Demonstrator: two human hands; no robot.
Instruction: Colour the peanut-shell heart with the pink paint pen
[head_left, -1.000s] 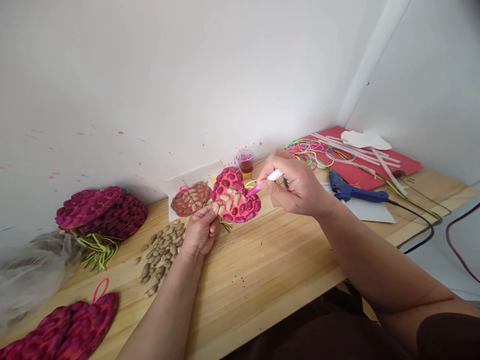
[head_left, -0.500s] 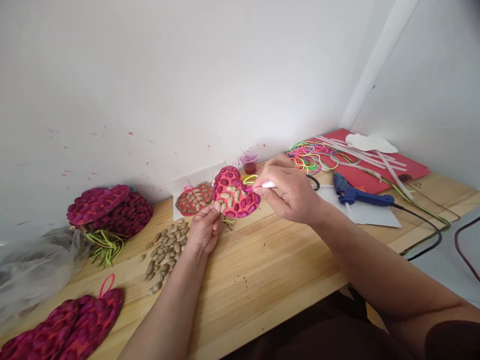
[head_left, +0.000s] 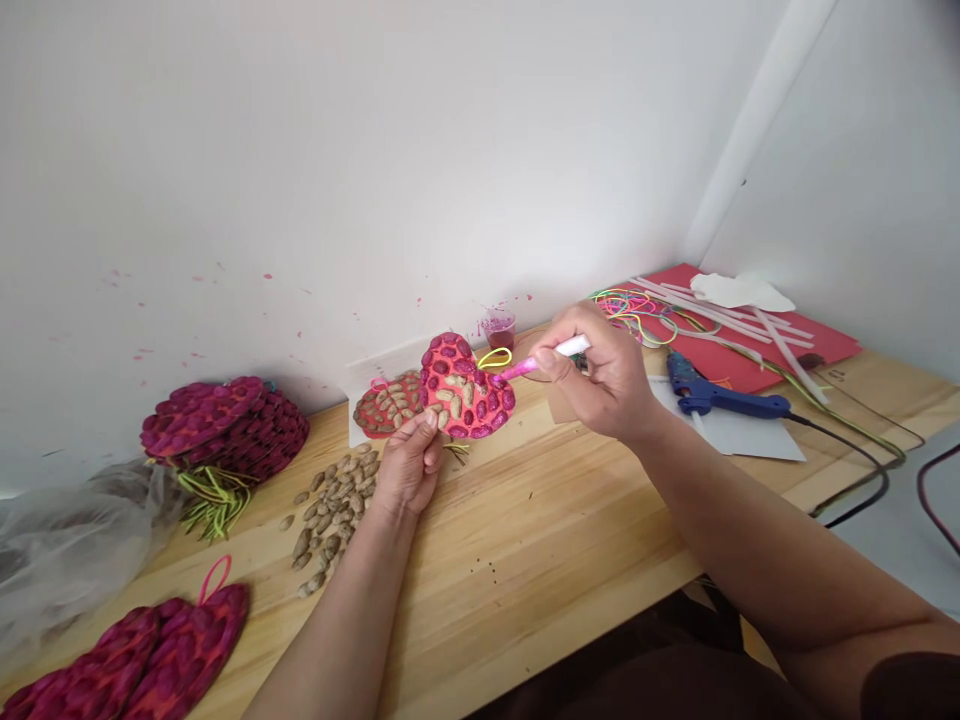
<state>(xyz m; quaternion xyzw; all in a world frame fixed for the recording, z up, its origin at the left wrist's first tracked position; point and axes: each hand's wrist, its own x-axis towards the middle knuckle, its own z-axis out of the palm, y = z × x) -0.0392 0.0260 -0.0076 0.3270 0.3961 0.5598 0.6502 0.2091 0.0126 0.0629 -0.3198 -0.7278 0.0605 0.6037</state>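
Note:
My left hand (head_left: 409,460) is closed on the lower left edge of a red heart-shaped piece (head_left: 468,388) covered with peanuts. Many of its peanuts are painted magenta, while several in the middle stay tan. A yellow cord loop (head_left: 495,357) stands at its top. Between thumb and fingers, my right hand (head_left: 600,370) pinches a paintbrush (head_left: 544,358) with a white end and a pink-stained shaft. The brush tip is at the heart's right lobe. Behind the heart, another red piece with unpainted peanuts (head_left: 386,405) lies on white paper.
Loose peanuts (head_left: 330,515) lie left of centre. A stack of magenta hearts (head_left: 225,425) and a clear plastic bag (head_left: 75,540) are farther left, with more hearts (head_left: 150,650) in front. A paint cup (head_left: 500,330) stands by the wall. To the right lies a blue glue gun (head_left: 727,395) with its cord.
My right hand has turned and drawn slightly right, exposing more of the brush. The heart has shifted a little left, still in my left hand. The camera view has moved slightly.

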